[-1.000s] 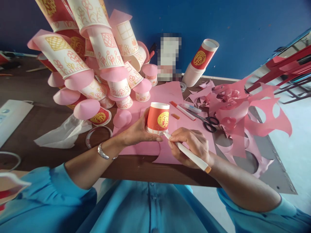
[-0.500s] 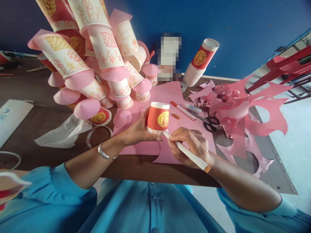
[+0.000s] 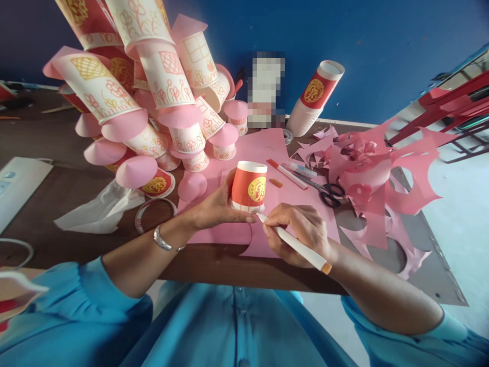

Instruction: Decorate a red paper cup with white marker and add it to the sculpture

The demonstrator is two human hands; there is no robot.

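Left hand (image 3: 214, 209): curled round the red cup (image 3: 242, 187), thumb along its lower rim
Red cup: in the left hand, over the pink paper (image 3: 263, 145) on the table (image 3: 225, 265); squeezing too hard could dent its wall, too loose a hold could let it twist and skew a line
Right hand (image 3: 300, 229): closed in a pen grip on the white marker (image 3: 301, 248)
White marker: its tip is at the cup's lower rim, near the left thumb; a slip on the curve could mark skin or paper
Orange cap (image 3: 275, 183): loose on the pink paper; a brush from the right hand could send it rolling
Scissors (image 3: 331, 195): beside the paper scraps (image 3: 362, 178); dragging a scrap could pull them along
Cup tower (image 3: 164, 76): a bump from the left arm could topple it, as the cups are stacked high; its top is cut off
Hidden: the left fingers behind the cup, and the cup's far side
Hard to make out: whether the tip touches the rim, the fine lines there, and 1 pixelated patch (image 3: 266, 89) by the wall
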